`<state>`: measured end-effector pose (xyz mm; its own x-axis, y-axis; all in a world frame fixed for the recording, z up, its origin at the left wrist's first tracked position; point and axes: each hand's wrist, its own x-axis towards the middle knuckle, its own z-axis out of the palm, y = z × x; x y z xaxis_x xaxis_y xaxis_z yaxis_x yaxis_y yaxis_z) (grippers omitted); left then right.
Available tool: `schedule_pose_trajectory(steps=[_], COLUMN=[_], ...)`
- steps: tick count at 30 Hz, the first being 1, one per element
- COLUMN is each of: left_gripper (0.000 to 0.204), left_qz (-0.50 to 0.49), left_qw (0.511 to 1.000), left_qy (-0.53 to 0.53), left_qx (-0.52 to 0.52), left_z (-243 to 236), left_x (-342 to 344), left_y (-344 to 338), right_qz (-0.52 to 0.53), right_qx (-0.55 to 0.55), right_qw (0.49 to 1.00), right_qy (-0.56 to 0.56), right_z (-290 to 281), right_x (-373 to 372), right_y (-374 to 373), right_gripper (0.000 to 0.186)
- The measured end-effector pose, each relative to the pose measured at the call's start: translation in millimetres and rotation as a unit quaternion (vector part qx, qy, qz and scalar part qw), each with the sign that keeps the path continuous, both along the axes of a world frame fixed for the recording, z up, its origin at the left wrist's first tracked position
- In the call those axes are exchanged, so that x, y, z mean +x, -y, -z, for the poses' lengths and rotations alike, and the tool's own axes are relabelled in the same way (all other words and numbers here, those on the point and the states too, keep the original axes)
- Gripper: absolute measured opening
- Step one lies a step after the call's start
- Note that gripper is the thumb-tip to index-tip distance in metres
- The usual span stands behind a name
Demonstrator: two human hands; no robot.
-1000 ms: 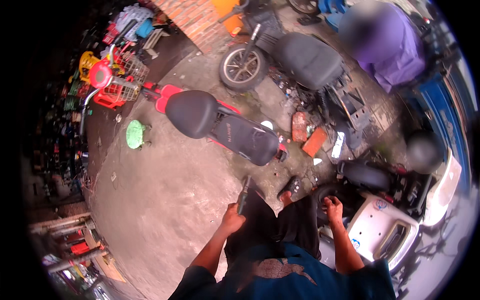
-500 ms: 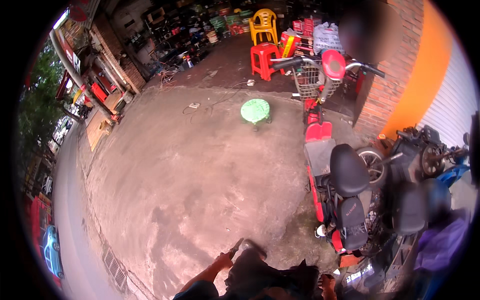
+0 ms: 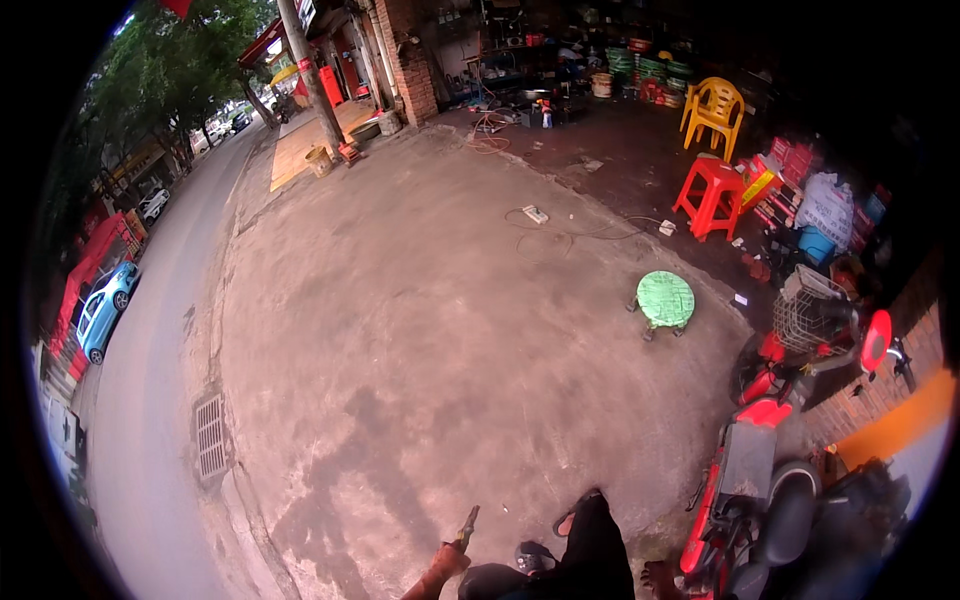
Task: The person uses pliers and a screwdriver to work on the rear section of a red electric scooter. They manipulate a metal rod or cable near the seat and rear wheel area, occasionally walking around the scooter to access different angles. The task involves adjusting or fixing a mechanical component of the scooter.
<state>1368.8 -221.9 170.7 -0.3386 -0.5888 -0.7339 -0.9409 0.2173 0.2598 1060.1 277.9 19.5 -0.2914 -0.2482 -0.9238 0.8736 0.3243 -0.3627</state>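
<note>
Head view. Left hand (image 3: pixel 450 560) low in frame, left of the dark trousers (image 3: pixel 598 550); fingers curled into a fist round a slim hand tool (image 3: pixel 467 524). Tool's exact kind too small to tell.

Key relation: the tool sticks out beyond the fist, long axis pointing forward and tilted a little to the person's right. Its free end stands over bare concrete ground (image 3: pixel 400 290), apart from every other object. Left hand is the nearer, having hold of it; right hand (image 3: pixel 660 578) is well apart, with the legs between.

Right hand: partly in frame at the lower edge, dark, just beside the red scooter (image 3: pixel 752 455) in the picture; contact, finger spread and any grip cannot be told.

Surroundings: green round stool (image 3: pixel 665 298) ahead and right, red stool (image 3: pixel 711 197) beyond it, drain grate (image 3: pixel 210 436) off to the left.
</note>
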Motion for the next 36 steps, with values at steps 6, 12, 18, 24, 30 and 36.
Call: schedule_pose_trajectory(steps=[6,12,18,24,30,36], left_gripper=[0.042,0.038,0.043,0.048,0.053,0.058], left_qz=[-0.082,-0.140,-0.234,-0.238,-0.213,-0.315], left_qw=[0.990,0.984,0.963,0.960,0.975,0.934], left_qy=[-0.108,-0.042,0.006,0.008,-0.006,-0.170], left_qx=[0.043,0.097,0.136,0.147,0.066,-0.005], left_z=[32.8,82.9,25.0,34.9,42.6,-88.3], left_x=[-48.9,-73.9,-222.5,-342.3,-393.2,-636.2], left_y=[61.4,128.8,262.6,426.4,680.7,936.9], right_qz=[-0.075,-0.293,-0.297,-0.277,-0.219,-0.282], right_qx=[0.102,0.085,0.015,-0.029,0.085,0.177], right_qw=[0.979,0.881,0.846,0.865,0.935,0.916], right_qy=[-0.162,-0.362,-0.443,-0.417,-0.266,-0.226], right_z=[-39.1,-47.7,-133.8,-160.4,-71.7,-57.6], right_x=[-170.8,-350.7,-474.3,-568.2,-611.7,-643.6], right_y=[192.0,348.3,617.8,799.2,844.7,816.8], right_gripper=[0.009,0.015,0.023,0.026,0.014,0.018])
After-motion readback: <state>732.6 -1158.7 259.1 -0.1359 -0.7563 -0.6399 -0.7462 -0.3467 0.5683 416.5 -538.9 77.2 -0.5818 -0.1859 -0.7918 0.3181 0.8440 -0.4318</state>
